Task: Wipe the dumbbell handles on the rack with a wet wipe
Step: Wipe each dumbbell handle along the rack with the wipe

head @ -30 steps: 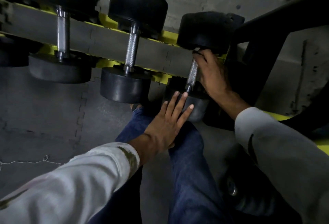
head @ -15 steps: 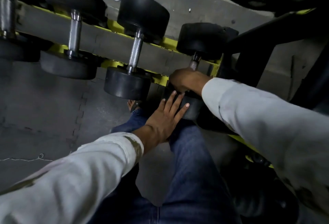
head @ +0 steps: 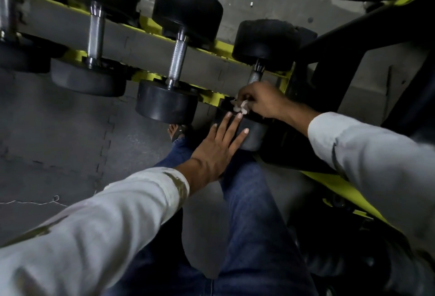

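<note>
Sliding nearer since the earlier frame, the right hand [head: 263, 100] now pinches the crumpled wet wipe [head: 240, 107] in curled fingers [head: 246, 95] at the near end of the rightmost dumbbell handle [head: 255, 75]; the left hand [head: 216, 152] rests flat, straight-fingered, on its near head [head: 255, 133].

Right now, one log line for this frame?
target: rightmost dumbbell handle | right hand: grips wet wipe at handle's lower end | left hand: flat on near weight head

Wet wipe [head: 241, 107]: white, crumpled, bunched at the near end of the rightmost dumbbell handle [head: 255, 75], at the right end of the yellow rack [head: 222, 47]. 2 other handles: knurled steel, across the rails.
</note>
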Available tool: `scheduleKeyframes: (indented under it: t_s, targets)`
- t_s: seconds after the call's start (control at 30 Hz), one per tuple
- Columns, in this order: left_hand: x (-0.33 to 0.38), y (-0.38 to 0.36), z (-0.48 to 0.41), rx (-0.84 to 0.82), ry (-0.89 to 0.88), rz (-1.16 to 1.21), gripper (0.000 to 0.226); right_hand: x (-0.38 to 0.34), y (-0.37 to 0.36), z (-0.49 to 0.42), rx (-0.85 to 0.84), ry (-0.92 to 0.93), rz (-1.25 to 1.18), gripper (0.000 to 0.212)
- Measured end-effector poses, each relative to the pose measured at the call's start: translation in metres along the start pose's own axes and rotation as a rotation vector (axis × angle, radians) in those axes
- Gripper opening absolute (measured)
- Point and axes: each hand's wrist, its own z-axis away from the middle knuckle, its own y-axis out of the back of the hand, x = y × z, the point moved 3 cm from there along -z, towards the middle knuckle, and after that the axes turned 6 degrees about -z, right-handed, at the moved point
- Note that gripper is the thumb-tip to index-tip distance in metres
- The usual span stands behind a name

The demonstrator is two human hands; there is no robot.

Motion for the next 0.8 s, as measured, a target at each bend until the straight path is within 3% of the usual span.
scheduleKeyframes:
  t_s: [0.13,0.23,0.4,0.5,0.63,0.73,0.8]
  targets:
    - [0.001,0.0,0.0,-0.001,0.013,0.014,0.121,0.027,-0.04,0.023,0.218,-0.227,-0.443,0.031]
    - [0.002,0.0,0.0,-0.005,0.017,0.013,0.123,0.045,-0.061,0.029,0.355,-0.434,-0.783,0.033]
    - [0.002,-0.004,-0.002,-0.011,0.011,0.016,0.126,0.06,-0.072,0.014,0.403,-0.541,-0.924,0.027]
    - [0.003,-0.007,-0.003,-0.001,0.012,0.004,0.132,0.06,-0.055,-0.008,0.369,-0.554,-1.104,0.03]
    - [0.004,-0.012,-0.007,-0.013,0.008,0.006,0.138,0.051,-0.042,-0.031,0.223,-0.528,-1.741,0.029]
    - [0.004,-0.015,-0.009,-0.012,0.011,0.026,0.142,0.053,-0.023,-0.046,0.366,-0.461,-2.137,0.03]
    - [0.003,-0.014,-0.008,-0.007,0.013,0.036,0.139,0.048,-0.021,-0.05,0.47,-0.504,-2.197,0.024]
